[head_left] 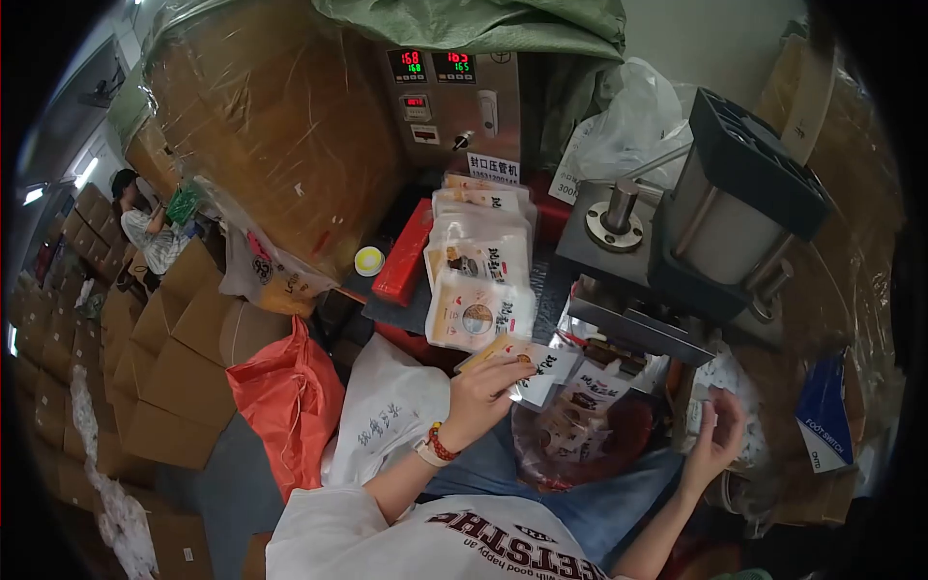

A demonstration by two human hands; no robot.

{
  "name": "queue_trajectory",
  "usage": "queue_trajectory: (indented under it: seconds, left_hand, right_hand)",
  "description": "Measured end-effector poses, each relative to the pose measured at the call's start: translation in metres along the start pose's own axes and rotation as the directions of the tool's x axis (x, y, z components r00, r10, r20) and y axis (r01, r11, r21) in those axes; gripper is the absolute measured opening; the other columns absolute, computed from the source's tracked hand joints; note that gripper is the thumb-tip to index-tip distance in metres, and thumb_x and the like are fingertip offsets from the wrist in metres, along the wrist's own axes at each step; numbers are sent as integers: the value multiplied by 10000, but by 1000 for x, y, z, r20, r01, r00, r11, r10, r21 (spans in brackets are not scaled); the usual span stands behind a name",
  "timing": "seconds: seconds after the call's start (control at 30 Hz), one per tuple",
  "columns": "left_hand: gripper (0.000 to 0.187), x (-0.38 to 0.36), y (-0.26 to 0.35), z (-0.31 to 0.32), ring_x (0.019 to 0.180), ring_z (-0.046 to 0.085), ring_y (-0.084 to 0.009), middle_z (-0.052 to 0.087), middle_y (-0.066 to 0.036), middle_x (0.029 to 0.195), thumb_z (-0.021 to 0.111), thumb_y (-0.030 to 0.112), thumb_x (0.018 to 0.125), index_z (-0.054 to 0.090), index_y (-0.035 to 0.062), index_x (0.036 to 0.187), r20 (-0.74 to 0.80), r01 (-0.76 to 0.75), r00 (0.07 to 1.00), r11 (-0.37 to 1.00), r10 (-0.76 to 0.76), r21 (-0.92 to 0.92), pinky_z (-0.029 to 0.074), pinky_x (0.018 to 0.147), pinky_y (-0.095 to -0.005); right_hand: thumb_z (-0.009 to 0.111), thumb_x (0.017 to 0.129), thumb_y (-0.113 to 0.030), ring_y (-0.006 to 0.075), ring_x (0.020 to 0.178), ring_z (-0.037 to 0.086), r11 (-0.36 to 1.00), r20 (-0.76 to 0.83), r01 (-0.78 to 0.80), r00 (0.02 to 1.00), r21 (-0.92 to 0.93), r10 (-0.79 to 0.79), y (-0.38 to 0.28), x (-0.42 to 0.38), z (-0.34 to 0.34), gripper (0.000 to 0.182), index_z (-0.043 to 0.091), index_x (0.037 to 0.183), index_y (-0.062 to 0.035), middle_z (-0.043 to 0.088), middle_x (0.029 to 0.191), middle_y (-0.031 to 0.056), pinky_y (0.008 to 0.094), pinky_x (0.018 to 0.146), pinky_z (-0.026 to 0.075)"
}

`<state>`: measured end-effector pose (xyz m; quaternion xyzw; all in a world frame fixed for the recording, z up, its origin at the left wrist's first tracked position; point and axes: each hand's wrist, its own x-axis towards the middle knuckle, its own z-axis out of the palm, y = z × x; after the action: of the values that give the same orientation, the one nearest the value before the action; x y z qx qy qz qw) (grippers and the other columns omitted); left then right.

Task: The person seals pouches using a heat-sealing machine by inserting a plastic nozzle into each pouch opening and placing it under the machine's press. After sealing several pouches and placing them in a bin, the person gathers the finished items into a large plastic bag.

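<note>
Left hand [491,387] pinches a printed pouch [547,367]. Right hand [719,431] curls loosely; I cannot tell whether it holds anything.

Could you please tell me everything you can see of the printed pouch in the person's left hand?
The printed pouch looks like thin, glossy plastic, with orange and whitish areas, dark lettering and a clear part. It appears flat and is held at a slant. The left hand grips it, fingers covering part of the print, near the closest end of the pouch pile; contact there is unclear.
</note>
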<state>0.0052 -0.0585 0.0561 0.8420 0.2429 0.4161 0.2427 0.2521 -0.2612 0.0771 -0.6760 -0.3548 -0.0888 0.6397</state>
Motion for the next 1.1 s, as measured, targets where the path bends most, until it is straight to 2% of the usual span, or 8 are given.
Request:
queue_trajectory:
  seconds: [0.07,0.27,0.47,0.67,0.77,0.9,0.97,1.1]
  left_hand:
    - [372,-2,13,5,977,658,-227,699,-62,987,591,-29,663,706,102,992,39,-23,999,999,24,-25,536,800,-329]
    - [384,2,37,9,981,652,-255,695,-58,1015,593,-11,650,692,88,1007,201,-215,956,977,212,-10,530,815,-349]
    - [371,7,39,14,955,662,-264,701,-75,991,580,-37,637,696,62,975,185,-176,965,982,187,-76,525,830,-352]
    - [375,11,45,16,965,661,-269,701,-78,993,577,-38,632,697,60,974,176,-232,961,968,213,91,523,840,-361]
    - [403,15,43,16,928,664,-292,696,-95,1003,581,-33,613,697,58,988,251,-181,943,969,220,-168,532,811,-354]
    - [176,-6,22,50,697,658,-145,701,-80,827,656,45,771,702,19,939,548,311,831,894,-90,-324,516,639,-267]
    - [124,-17,9,73,631,630,-86,699,-65,760,680,99,837,706,2,910,699,579,656,784,-284,-224,496,583,-236]
    - [212,10,21,92,673,616,-64,689,-49,797,663,182,900,692,-27,884,712,819,566,187,-414,-542,484,584,-213]
  right_hand:
    - [595,872,48,199,937,612,963,121,24,991,269,-58,-31,-16,22,192,589,1063,23,651,1046,114,309,805,495]
    - [630,647,77,318,928,615,853,610,516,651,82,-452,-67,-20,41,473,599,1116,27,639,1041,148,364,769,531]
    - [652,658,144,323,832,631,893,254,444,858,67,-446,-68,-19,34,414,610,1055,37,659,979,149,363,745,521]
    - [645,708,91,290,888,622,870,501,493,748,20,-435,-61,-23,35,365,610,1068,43,647,978,140,347,763,529]
    - [650,754,44,290,901,614,910,494,373,766,180,-412,-59,-18,32,350,597,1100,38,642,1005,137,343,762,523]
    - [663,789,0,305,919,604,996,487,-79,872,48,46,-50,-16,37,373,582,1153,9,626,1077,147,345,783,510]
    - [693,792,-29,240,936,590,998,340,7,940,-70,17,-41,-11,35,377,591,1154,-16,591,1159,142,302,802,484]
    - [677,816,-51,242,961,578,932,99,-133,980,-337,175,-31,12,-6,294,600,1098,-18,600,1126,126,323,787,484]
